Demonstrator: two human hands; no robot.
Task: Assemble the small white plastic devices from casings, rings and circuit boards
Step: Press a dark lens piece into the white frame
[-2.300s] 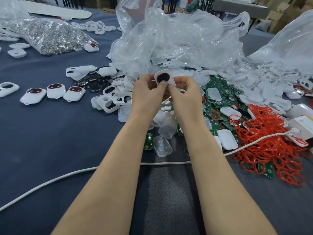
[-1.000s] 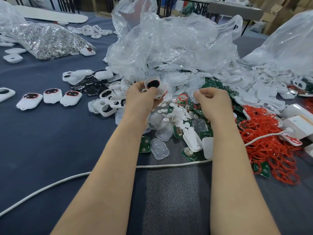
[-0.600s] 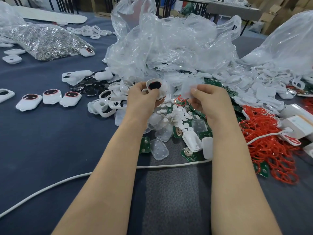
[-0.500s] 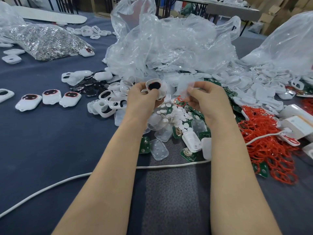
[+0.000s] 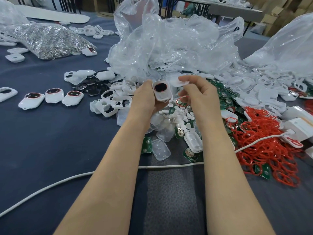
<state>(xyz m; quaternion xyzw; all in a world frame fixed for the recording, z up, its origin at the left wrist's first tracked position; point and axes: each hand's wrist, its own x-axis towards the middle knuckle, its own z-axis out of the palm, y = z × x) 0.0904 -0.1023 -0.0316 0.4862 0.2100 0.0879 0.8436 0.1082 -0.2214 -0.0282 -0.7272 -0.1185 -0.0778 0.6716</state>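
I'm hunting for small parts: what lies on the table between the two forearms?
In the head view, a heap of small white discs, then clear plastic pads and green circuit boards nearer the person.

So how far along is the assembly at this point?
Done: three assembled-looking units lie in a row on the left. In hand: the left hand grips a casing with a dark window; the right hand pinches a small white piece beside it. Left: heaps of loose casings, green circuit boards and red rings.

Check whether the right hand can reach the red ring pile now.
Probably yes: the red ring pile lies uncovered right of the right hand, though its fingers pinch a white piece.
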